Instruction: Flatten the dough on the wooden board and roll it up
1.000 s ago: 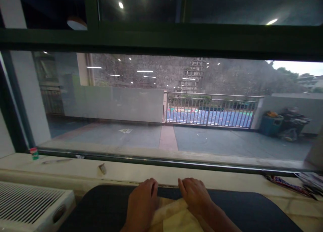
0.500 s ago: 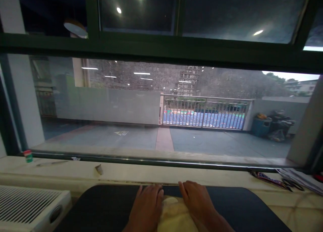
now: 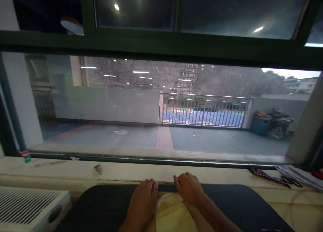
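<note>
A pale yellow cloth-like piece (image 3: 174,213) lies between my two hands over the dark tabletop (image 3: 106,205), its lower part cut off by the bottom of the view. Tan material shows along its sides; I cannot tell what it is. My left hand (image 3: 144,200) is closed at the cloth's left edge, fingers bent together near the table's far edge. At its upper right corner my right hand (image 3: 190,190) is closed too, knuckles raised. Both hands touch the cloth, but most fingertips are hidden beneath.
Beyond the table runs a cream windowsill (image 3: 156,173) under a large window. On it are a small red-and-green container (image 3: 26,156), a crumpled scrap (image 3: 98,169), scissors (image 3: 291,181) and papers (image 3: 301,178). A white vented unit (image 3: 27,208) stands at the left.
Both hands have shifted slightly left and away from me, and their fingers have curled more. More of the yellow cloth shows between them. The view has tilted a little.
</note>
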Action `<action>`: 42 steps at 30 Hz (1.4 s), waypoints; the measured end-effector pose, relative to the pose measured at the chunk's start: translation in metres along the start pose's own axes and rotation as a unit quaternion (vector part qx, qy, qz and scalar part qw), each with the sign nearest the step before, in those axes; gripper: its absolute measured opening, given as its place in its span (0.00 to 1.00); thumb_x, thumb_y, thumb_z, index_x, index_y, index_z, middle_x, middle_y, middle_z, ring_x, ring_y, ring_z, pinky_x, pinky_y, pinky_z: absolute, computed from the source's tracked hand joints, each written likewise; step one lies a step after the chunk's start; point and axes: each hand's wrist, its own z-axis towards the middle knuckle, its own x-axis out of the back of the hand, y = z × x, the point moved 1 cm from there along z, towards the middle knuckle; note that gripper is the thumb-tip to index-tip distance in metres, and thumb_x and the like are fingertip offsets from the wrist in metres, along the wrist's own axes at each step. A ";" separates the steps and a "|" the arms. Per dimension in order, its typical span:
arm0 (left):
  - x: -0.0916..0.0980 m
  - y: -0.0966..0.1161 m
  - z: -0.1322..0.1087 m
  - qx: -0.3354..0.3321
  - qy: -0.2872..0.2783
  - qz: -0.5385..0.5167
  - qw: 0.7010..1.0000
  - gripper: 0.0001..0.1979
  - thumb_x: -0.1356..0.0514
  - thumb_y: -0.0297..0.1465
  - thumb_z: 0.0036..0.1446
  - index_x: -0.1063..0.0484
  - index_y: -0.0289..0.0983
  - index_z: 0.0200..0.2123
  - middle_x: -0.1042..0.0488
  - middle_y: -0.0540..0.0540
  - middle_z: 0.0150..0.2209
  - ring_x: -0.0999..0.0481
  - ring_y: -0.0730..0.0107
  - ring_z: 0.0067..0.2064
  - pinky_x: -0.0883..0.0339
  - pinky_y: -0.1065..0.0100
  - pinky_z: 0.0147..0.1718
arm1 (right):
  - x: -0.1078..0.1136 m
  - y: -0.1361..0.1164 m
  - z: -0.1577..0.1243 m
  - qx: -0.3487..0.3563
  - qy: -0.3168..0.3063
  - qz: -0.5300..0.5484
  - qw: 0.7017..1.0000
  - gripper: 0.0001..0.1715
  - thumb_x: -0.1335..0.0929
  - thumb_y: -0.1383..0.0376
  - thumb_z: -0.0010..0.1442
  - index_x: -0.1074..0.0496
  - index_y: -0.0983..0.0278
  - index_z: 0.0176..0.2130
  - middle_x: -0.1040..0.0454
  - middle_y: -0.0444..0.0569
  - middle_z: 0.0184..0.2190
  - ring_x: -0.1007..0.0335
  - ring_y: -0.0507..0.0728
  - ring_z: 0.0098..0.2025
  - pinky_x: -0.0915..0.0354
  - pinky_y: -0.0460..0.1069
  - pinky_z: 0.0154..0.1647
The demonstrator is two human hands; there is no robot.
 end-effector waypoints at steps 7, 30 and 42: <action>0.010 0.012 -0.023 -0.039 -0.014 -0.013 0.999 0.18 0.52 0.29 0.67 0.28 0.42 0.54 0.27 0.45 0.59 0.31 0.57 0.62 0.44 0.45 0.64 | 0.005 -0.003 -0.050 0.003 -0.002 0.001 1.000 0.29 0.48 0.60 0.73 0.23 0.57 0.35 0.20 0.47 0.35 0.24 0.55 0.37 0.41 0.48 0.38; 0.002 -0.003 -0.005 -0.020 -0.036 -0.073 0.996 0.19 0.51 0.30 0.66 0.25 0.44 0.53 0.24 0.47 0.53 0.29 0.62 0.56 0.40 0.58 0.59 | -0.003 0.012 -0.044 0.060 -0.009 0.033 0.998 0.24 0.44 0.56 0.72 0.25 0.58 0.34 0.22 0.47 0.35 0.26 0.56 0.39 0.40 0.48 0.40; 0.001 0.004 -0.001 -0.029 -0.055 -0.110 0.992 0.17 0.54 0.29 0.66 0.24 0.41 0.41 0.23 0.45 0.45 0.27 0.62 0.49 0.39 0.63 0.52 | -0.011 0.021 -0.037 0.069 -0.050 0.068 0.994 0.21 0.44 0.62 0.71 0.26 0.59 0.36 0.22 0.48 0.35 0.27 0.56 0.39 0.41 0.50 0.42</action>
